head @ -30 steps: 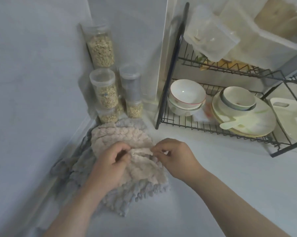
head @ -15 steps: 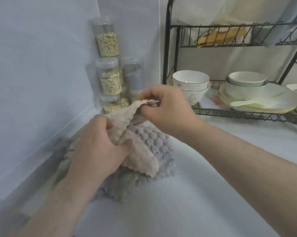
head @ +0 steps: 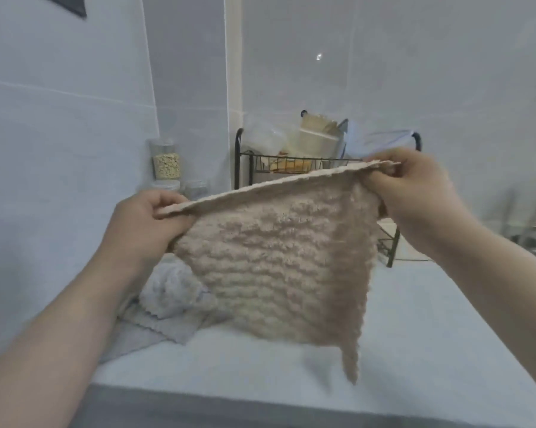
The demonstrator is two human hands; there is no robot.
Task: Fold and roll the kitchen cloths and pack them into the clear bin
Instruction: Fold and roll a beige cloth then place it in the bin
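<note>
Beige, nubbly fabric: one kitchen cloth [head: 279, 261] is held spread in the air above the countertop [head: 415, 335], clear of its surface. The top hem is stretched taut between two hands and slopes upward from left to right.

Left hand [head: 143, 223]: fingers curled closed, the upper left corner of the beige cloth pinched between thumb and fingers.

Right hand [head: 415, 193]: fingers closed in a pinch on the upper right corner, held higher than the left.

The cloth hangs as a rough square; its lower right corner droops to a point near the front edge of the countertop, and the lower hem is blurred.

Grey cloths [head: 167, 307] are seen lying crumpled on the countertop at its left side, against the wall, behind and below the beige cloth, partly hidden by it.

A black wire dish rack [head: 245, 156] stands at the back of the countertop, loaded on top with plastic containers [head: 310, 140]. Clear jars [head: 166, 163] of grain are stacked in the back left corner.

Open room: the front and right stretches of the countertop are seen bare beneath and beside the hanging cloth.
</note>
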